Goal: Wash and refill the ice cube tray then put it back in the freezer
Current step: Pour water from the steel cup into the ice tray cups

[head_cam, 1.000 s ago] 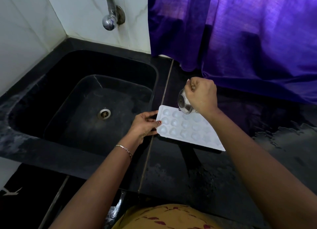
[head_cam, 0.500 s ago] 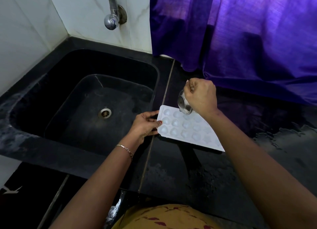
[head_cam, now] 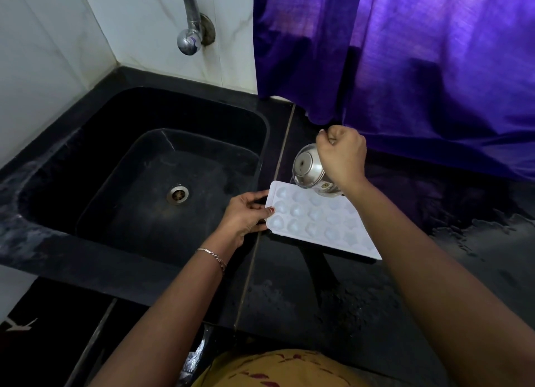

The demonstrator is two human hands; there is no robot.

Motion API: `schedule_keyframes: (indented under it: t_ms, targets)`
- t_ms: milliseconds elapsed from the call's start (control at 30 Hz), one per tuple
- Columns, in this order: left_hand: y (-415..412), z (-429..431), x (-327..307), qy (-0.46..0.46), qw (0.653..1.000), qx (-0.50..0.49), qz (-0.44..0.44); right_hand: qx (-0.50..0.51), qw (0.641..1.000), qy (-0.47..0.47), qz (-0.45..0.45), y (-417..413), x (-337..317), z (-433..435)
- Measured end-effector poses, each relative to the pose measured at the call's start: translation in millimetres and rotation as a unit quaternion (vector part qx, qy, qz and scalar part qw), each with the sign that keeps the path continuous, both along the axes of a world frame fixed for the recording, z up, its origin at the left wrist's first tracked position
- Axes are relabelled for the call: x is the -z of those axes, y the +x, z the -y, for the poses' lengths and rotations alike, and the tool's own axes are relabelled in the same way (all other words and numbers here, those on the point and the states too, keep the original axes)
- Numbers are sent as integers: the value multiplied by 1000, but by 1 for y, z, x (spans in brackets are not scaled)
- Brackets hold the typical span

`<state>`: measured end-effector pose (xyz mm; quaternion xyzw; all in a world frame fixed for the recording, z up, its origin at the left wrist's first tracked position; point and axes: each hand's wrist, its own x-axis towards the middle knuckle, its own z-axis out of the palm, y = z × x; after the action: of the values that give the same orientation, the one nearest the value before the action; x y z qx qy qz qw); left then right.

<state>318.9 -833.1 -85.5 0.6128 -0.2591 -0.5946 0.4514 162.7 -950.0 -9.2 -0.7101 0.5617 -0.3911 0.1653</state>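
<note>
Left hand (head_cam: 246, 212) gripping white ice cube tray (head_cam: 318, 221) edge on black counter (head_cam: 289, 294), right hand (head_cam: 343, 155) fist-curled, tipping steel cup (head_cam: 308, 169) over tray's far corner

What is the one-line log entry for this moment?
step: refilling | left hand holds ice cube tray edge | right hand tips steel cup over tray

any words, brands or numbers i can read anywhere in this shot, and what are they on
Nothing in this view can be read.
steel cup, tilted over the ice cube tray in the right hand: a small sticker-like mark near its rim, too small and blurred to read.
ice cube tray, tap, purple curtain: no lettering visible.
</note>
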Motion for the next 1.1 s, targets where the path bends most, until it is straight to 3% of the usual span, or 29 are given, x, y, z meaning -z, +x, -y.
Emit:
schedule_keyframes:
  t_ms: [567,900,1100]
  targets:
    - [0,-1,0,3,1000,-2,4,-114,974,-135,-145,26,13,-11]
    - [-1,0,-1,6,1000,-5,11,-111,969,-163,-150,26,17,-11]
    - [-2,0,-3,11,1000,-4,8,-85,983,-129,-98,23,15,-11]
